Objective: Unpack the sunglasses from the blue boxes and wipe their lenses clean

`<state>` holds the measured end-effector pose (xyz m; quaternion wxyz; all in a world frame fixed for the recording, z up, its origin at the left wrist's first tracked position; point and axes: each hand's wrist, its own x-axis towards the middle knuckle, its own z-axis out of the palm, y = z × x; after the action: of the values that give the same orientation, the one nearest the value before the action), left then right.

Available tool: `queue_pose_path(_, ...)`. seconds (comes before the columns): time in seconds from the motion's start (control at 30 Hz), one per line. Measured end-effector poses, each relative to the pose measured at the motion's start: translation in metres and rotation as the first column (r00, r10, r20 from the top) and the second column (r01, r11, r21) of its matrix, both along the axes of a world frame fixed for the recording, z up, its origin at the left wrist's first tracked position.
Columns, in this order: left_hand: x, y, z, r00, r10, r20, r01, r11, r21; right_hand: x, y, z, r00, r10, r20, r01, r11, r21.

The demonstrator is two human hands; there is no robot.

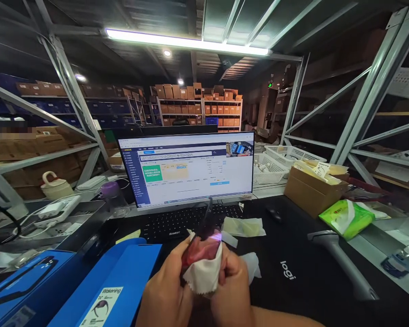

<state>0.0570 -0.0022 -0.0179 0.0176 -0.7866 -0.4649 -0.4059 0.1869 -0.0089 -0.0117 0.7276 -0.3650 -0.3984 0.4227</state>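
Note:
Low in the middle, a pair of glasses (198, 250) with a reddish tinted lens is held between both hands. A dark slim part of it sticks up over the keyboard (187, 221). My left hand (167, 286) is closed on the left side of the glasses. In my right hand (232, 282) the fingers are curled round a white zigzag-edged cloth (206, 274), which wraps the near side of the lens. The fingertips behind the cloth are partly hidden. Left of my hands lies a blue glasses box (122, 268) with a white label.
A monitor (191, 181) stands behind the keyboard. On the right are a mouse (274, 214), grey scanner (344, 263), cardboard box (305, 193), green packet (347, 218) and bottle (404, 261). Small sachets (243, 226) lie on the black mat. Another blue box (27, 277) is far left.

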Motion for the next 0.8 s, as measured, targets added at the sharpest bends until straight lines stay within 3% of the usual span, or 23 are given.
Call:
queue_pose_path(0.1, -0.002, 0.001, 0.003, 1.000, -0.021, 0.022, 0.021, 1.000, -0.021, 0.003, 0.000, 0.004, 0.999, 0.026, 0.030, -0.028, 0.998, 0.061)
queue_pose_path(0.2, -0.002, 0.002, 0.007, 0.995, -0.099, -0.032, 0.101, 0.992, 0.077, 0.021, 0.006, 0.022, 0.951, 0.216, -0.220, -0.227, 0.974, -0.026)
queue_pose_path(0.33, -0.001, 0.003, 0.010, 0.982, -0.155, -0.104, 0.168, 0.978, 0.124, 0.034, 0.012, 0.034, 0.862, 0.233, -0.450, -0.306, 0.947, -0.097)
queue_pose_path(0.4, 0.001, 0.003, 0.010, 0.990, -0.126, -0.066, 0.133, 0.985, 0.113, 0.026, 0.010, 0.028, 0.882, 0.223, -0.415, -0.286, 0.953, -0.096)
queue_pose_path(0.5, 0.001, 0.004, 0.008, 0.999, -0.016, 0.048, 0.013, 0.997, 0.071, 0.007, 0.006, 0.010, 0.972, 0.146, -0.186, -0.154, 0.988, -0.030)
queue_pose_path(0.6, 0.001, 0.004, 0.011, 0.992, 0.043, 0.122, -0.039, 0.999, -0.035, -0.003, 0.005, -0.002, 0.997, 0.068, -0.028, -0.067, 0.997, 0.048)
queue_pose_path(0.7, 0.001, 0.002, 0.016, 0.990, -0.002, 0.143, 0.023, 0.989, -0.149, 0.005, 0.007, 0.003, 0.977, 0.168, -0.131, -0.172, 0.985, -0.027)
queue_pose_path(0.8, 0.001, 0.001, 0.018, 0.988, -0.097, 0.117, 0.113, 0.985, -0.134, 0.024, 0.012, 0.020, 0.898, 0.262, -0.354, -0.323, 0.938, -0.127)
